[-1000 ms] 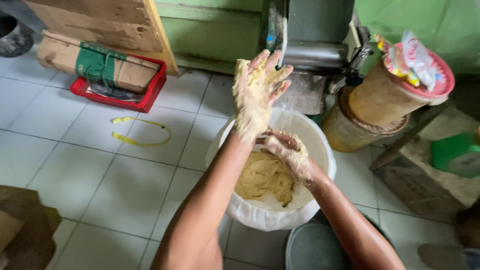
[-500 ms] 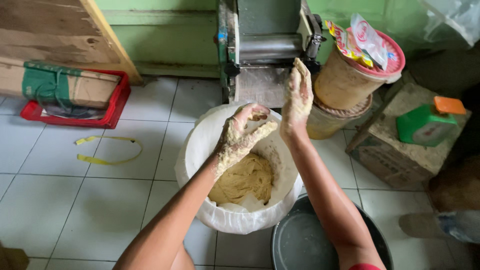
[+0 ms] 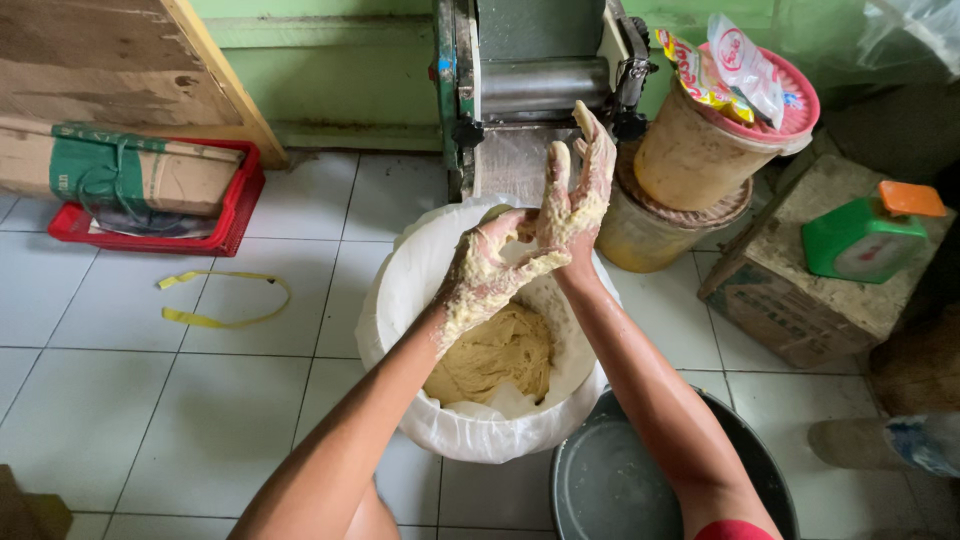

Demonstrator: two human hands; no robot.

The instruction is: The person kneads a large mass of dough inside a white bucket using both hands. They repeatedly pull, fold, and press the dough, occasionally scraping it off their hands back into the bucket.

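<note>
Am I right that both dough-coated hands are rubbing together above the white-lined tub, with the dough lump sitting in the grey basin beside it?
Not quite. The head view shows the left hand and right hand rubbing together above the white-lined tub, but the dough lump sits inside that tub, not in the grey basin, which holds no dough.

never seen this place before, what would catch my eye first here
Two dough-smeared hands meet at the centre: the left hand rubs the raised right hand above a white plastic-lined bucket holding a lump of pale yellow dough. Behind them stands a grey metal roller machine, and a green bottle with an orange cap sits at right.
</note>
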